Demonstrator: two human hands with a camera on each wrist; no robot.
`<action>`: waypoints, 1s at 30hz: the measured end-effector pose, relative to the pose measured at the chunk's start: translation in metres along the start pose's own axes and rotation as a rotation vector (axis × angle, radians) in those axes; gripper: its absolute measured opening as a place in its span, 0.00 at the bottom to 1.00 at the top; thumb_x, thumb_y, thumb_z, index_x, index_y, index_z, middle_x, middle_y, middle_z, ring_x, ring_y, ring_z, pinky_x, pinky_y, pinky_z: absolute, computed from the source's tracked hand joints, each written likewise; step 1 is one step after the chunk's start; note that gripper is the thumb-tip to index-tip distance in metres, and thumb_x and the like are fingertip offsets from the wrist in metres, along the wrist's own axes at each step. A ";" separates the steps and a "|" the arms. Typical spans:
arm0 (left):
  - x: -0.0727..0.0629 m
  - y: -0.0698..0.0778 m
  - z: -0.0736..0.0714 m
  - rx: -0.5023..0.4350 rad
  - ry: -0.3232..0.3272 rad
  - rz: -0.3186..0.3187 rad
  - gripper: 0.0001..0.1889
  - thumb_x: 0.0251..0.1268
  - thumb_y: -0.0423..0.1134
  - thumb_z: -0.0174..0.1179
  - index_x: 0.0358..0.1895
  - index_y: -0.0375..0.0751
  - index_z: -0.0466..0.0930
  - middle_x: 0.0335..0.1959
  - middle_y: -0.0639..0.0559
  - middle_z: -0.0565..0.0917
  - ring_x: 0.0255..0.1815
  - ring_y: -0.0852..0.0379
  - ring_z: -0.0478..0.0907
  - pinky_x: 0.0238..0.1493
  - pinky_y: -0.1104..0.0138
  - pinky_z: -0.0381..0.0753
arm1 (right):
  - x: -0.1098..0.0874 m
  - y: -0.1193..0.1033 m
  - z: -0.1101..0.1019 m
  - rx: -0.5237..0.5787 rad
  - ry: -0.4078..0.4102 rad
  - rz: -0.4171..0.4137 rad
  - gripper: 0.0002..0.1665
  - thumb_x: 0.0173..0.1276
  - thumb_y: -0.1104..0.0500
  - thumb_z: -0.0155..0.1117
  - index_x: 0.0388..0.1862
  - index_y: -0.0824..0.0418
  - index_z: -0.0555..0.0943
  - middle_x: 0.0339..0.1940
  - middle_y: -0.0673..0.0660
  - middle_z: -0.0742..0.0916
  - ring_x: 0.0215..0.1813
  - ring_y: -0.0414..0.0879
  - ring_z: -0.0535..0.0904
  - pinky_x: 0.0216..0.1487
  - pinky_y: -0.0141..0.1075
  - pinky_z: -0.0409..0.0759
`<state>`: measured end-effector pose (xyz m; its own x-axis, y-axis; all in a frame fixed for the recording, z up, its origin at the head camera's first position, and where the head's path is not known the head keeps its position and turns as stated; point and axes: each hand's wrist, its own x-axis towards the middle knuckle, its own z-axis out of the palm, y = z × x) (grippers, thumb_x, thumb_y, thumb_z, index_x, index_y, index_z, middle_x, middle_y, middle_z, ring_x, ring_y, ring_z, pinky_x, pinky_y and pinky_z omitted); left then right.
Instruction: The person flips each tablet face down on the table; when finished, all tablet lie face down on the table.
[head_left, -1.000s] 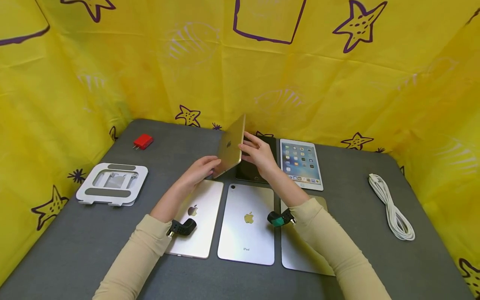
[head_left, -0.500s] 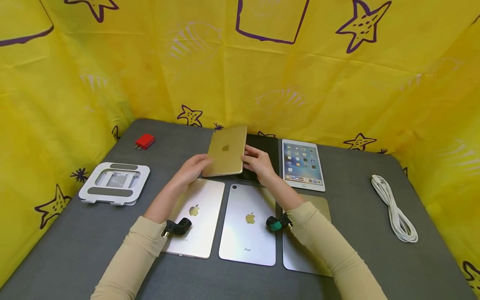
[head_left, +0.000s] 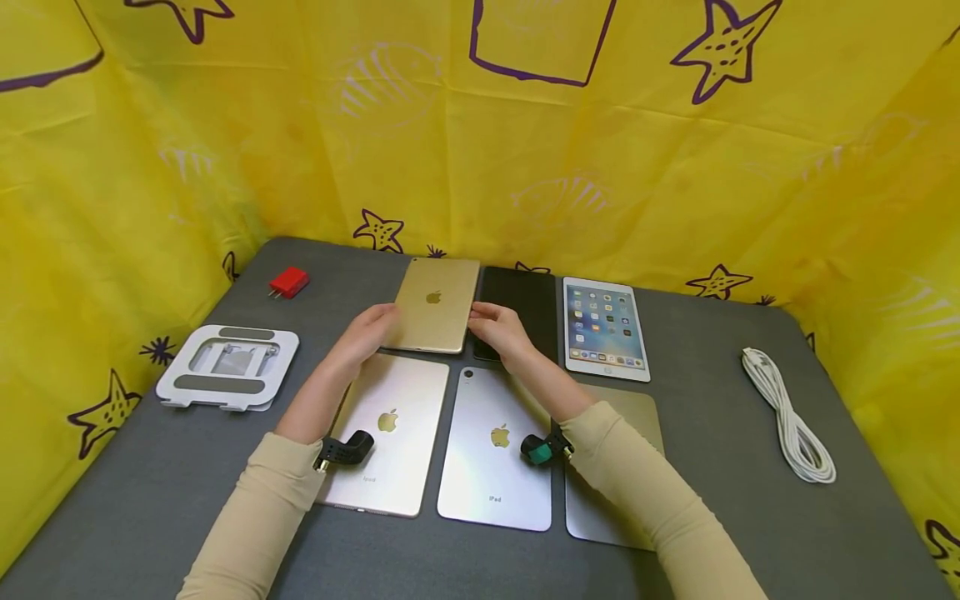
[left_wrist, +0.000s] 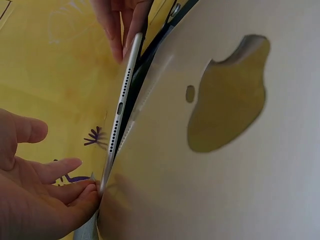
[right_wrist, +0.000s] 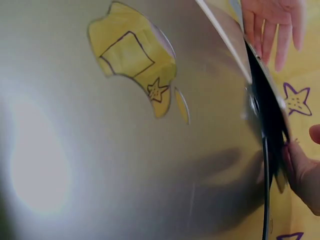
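Note:
A gold tablet (head_left: 433,304), back side up, lies at the rear left of a group of tablets. At its left edge is my left hand (head_left: 365,333); in the left wrist view the fingertips (left_wrist: 90,192) touch the edge and the thumb stands apart. On the opposite side my right hand (head_left: 501,329) has its fingers at the gold tablet's right edge, over a black tablet (head_left: 528,304). Nearer the front lie a pale tablet (head_left: 408,396), a silver tablet (head_left: 491,475) and a grey tablet (head_left: 600,500), partly hidden by the right arm, all backs up.
A white tablet (head_left: 606,325) with its screen lit lies right of the black one. To the left sit a white folding stand (head_left: 217,382) and a red charger plug (head_left: 289,281). A coiled white cable (head_left: 787,417) lies far right. Yellow cloth (head_left: 450,167) hangs behind the table.
From a steep tilt, the gold tablet has come down nearly flat and shifted left, beside the black tablet. Both hands have moved down and left with it.

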<state>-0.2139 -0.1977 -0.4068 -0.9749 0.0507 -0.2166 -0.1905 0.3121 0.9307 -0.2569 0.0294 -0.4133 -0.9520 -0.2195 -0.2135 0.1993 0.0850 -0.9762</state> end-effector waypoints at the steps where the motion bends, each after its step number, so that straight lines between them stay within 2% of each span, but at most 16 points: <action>1: 0.000 0.000 -0.001 0.000 0.002 -0.010 0.31 0.78 0.47 0.41 0.74 0.31 0.53 0.75 0.36 0.56 0.74 0.40 0.52 0.71 0.48 0.55 | 0.000 0.001 0.001 -0.005 -0.010 0.002 0.28 0.68 0.70 0.56 0.68 0.73 0.69 0.61 0.69 0.78 0.61 0.54 0.75 0.64 0.41 0.72; 6: 0.000 0.000 -0.005 -0.005 0.012 -0.057 0.31 0.78 0.50 0.40 0.76 0.36 0.53 0.76 0.38 0.55 0.73 0.41 0.54 0.62 0.45 0.63 | 0.000 0.002 0.003 -0.025 -0.044 0.003 0.30 0.69 0.70 0.55 0.69 0.74 0.65 0.63 0.70 0.76 0.64 0.56 0.73 0.65 0.42 0.71; 9: 0.000 -0.001 -0.005 -0.007 0.011 -0.056 0.31 0.78 0.50 0.40 0.76 0.36 0.53 0.76 0.38 0.55 0.74 0.40 0.52 0.64 0.44 0.61 | -0.001 0.000 0.005 -0.042 -0.055 -0.005 0.31 0.68 0.69 0.54 0.70 0.74 0.64 0.65 0.70 0.75 0.66 0.56 0.71 0.66 0.42 0.70; 13: 0.000 -0.001 -0.005 -0.018 0.009 -0.056 0.31 0.78 0.50 0.40 0.76 0.35 0.52 0.76 0.38 0.54 0.76 0.41 0.48 0.69 0.41 0.53 | -0.002 -0.002 0.006 -0.069 -0.088 -0.020 0.32 0.68 0.69 0.53 0.71 0.75 0.63 0.67 0.70 0.73 0.68 0.56 0.69 0.68 0.42 0.68; 16: 0.000 -0.001 -0.005 -0.030 0.015 -0.063 0.31 0.78 0.50 0.41 0.76 0.36 0.52 0.76 0.38 0.54 0.76 0.40 0.47 0.70 0.40 0.51 | -0.003 -0.003 0.006 -0.081 -0.119 -0.025 0.32 0.69 0.69 0.52 0.72 0.75 0.61 0.67 0.70 0.73 0.69 0.56 0.68 0.68 0.43 0.66; 24: 0.002 -0.001 -0.004 -0.022 0.032 -0.066 0.32 0.78 0.52 0.41 0.76 0.36 0.54 0.76 0.38 0.55 0.76 0.40 0.49 0.70 0.42 0.52 | -0.003 -0.003 0.004 -0.134 -0.182 -0.002 0.34 0.72 0.68 0.50 0.75 0.71 0.56 0.72 0.67 0.69 0.72 0.55 0.65 0.70 0.44 0.65; 28: 0.001 -0.001 -0.002 0.034 0.038 -0.052 0.31 0.78 0.51 0.42 0.75 0.36 0.54 0.76 0.39 0.56 0.76 0.41 0.50 0.72 0.46 0.52 | -0.006 -0.004 0.001 -0.157 -0.215 0.010 0.34 0.73 0.68 0.49 0.76 0.70 0.55 0.73 0.67 0.66 0.73 0.55 0.63 0.70 0.44 0.65; 30: 0.001 0.000 0.001 0.088 0.047 -0.025 0.31 0.78 0.50 0.43 0.75 0.35 0.55 0.76 0.38 0.56 0.76 0.40 0.50 0.72 0.47 0.52 | -0.009 -0.006 -0.002 -0.165 -0.223 0.006 0.34 0.73 0.68 0.49 0.75 0.70 0.56 0.73 0.67 0.66 0.72 0.56 0.65 0.69 0.44 0.65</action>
<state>-0.2148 -0.1971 -0.4076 -0.9746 -0.0024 -0.2238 -0.2066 0.3946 0.8953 -0.2495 0.0325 -0.4052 -0.8727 -0.4253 -0.2399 0.1468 0.2400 -0.9596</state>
